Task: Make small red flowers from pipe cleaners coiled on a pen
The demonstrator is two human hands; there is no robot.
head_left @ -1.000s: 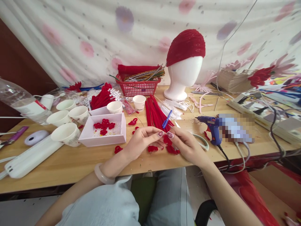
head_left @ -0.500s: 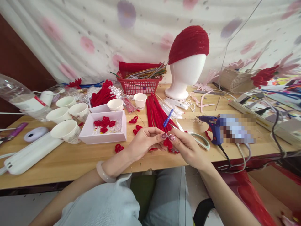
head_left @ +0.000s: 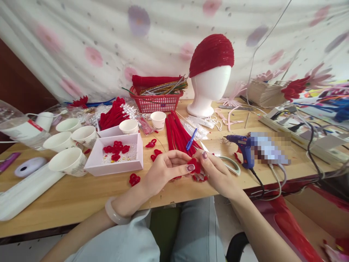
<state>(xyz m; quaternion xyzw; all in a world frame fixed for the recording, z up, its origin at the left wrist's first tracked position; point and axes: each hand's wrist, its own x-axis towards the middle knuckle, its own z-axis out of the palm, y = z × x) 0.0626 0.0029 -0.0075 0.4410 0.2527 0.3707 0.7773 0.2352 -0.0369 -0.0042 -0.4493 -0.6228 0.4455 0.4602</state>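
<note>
Over the last second your two hands have drawn closer to the near edge of the light wooden worktop (head_left: 81, 196) and turned slightly: your left hand (head_left: 160, 173) now lies palm-up with its thumb pressed over the small red looped chenille piece (head_left: 195, 165), where earlier both sets of fingertips met above it, so the piece looks more firmly pinched now and you seem to be mid-shaping, not done. Your right hand (head_left: 218, 174) closes narrowly on the same piece from the other side, index finger on top. Just beyond your fingers lies the bundle of long red chenille stems (head_left: 176, 133) with a blue pen (head_left: 191, 139) across it, and pale-handled scissors (head_left: 231, 165) rest just beside your right hand. A blue hot-glue gun (head_left: 241, 143) sits farther right, its cable running off the near edge. Left of your hands are loose red loops (head_left: 134, 179), a shallow pink box with finished red pieces and beads (head_left: 116, 156), and white paper cups (head_left: 68, 161). Toward the far edge stand a red plastic basket (head_left: 156, 102) and a white foam head wearing a red cap (head_left: 208, 72). Nothing blocks your hands.
</note>
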